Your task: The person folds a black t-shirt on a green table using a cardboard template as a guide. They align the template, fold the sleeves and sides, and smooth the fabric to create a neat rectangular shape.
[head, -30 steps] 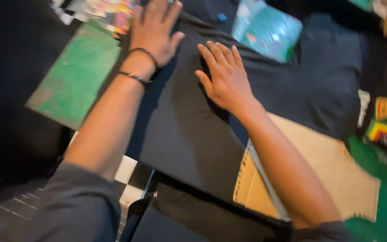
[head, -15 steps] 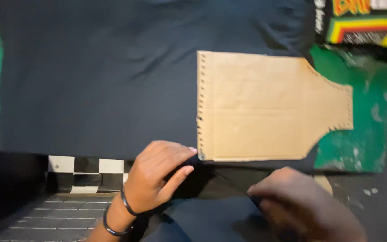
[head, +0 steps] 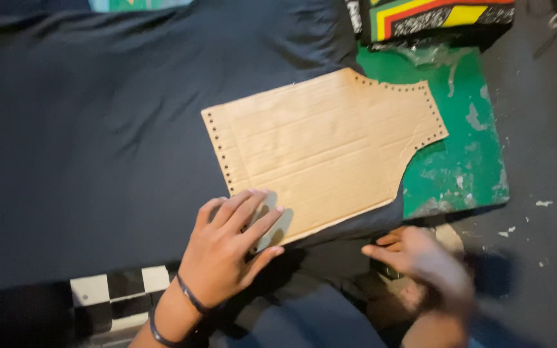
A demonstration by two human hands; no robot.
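Cardboard template (head: 327, 151) now lies tilted on the black shirt (head: 98, 148), shifted from half a second ago. Left hand (head: 230, 248) presses flat, fingers spread, on its near corner; right hand (head: 420, 264), blurred, loosely curled at the cloth just below it, grip unclear.

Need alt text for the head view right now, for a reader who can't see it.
A left hand presses the near corner of a tan cardboard template lying on black fabric, while the blurred right hand grips the fabric's near edge. A green board lies under the template's far end.
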